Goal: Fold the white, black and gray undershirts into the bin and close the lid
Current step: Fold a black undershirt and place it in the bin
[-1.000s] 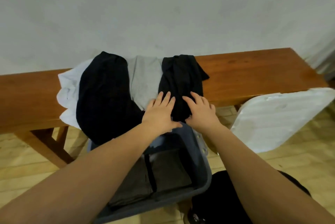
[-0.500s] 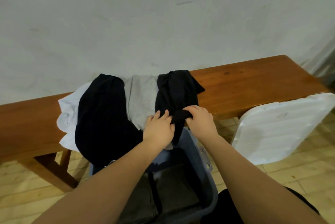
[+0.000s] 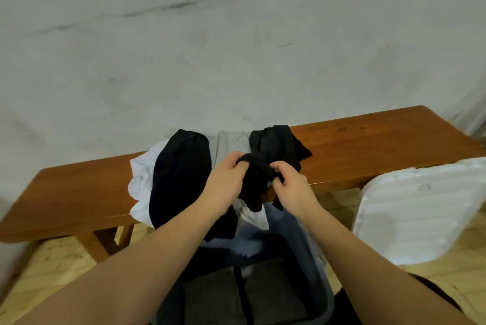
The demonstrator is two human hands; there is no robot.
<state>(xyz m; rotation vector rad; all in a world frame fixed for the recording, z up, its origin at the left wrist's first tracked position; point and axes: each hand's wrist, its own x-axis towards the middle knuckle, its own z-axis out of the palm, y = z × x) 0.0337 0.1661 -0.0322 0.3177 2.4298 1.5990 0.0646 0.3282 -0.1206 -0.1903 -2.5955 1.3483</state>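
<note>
Right now both hands, the left hand and right hand, pinch the bunched black undershirt at the table edge above the open bin, so a careless tug could drag the gray undershirt down unfolded.

Glossy reddish wood bench, matt black cloth undershirt, soft gray cloth undershirt, ribbed white plastic lid at 3 o'clock, smooth blue-gray plastic bin

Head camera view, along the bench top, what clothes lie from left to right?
white undershirt → large black undershirt → gray undershirt → black undershirt that both hands grip, left hand, right hand.
</note>
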